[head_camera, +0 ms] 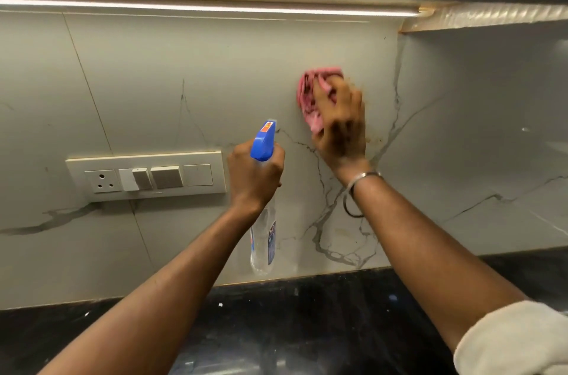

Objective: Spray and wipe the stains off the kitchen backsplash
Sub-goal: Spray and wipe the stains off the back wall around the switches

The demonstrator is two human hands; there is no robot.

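Right of centre, the right hand point(338, 125) presses a bunched pink cloth point(310, 94) flat against the marble backsplash point(153, 82), fingers curled into the fabric, brownish stains point(373, 139) smeared just beside its lower right edge. Centre frame, the left hand point(255, 177) grips the spray bottle point(264, 190) by its neck, blue nozzle up, close to the wall. Lower left sits a switch panel point(147, 176); a dark countertop point(307, 328) runs along the bottom, with bare wall stretching out to the right.

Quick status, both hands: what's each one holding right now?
Left hand: closed round the spray bottle.
Right hand: grips the bunched pink cloth, pressing it against the backsplash.
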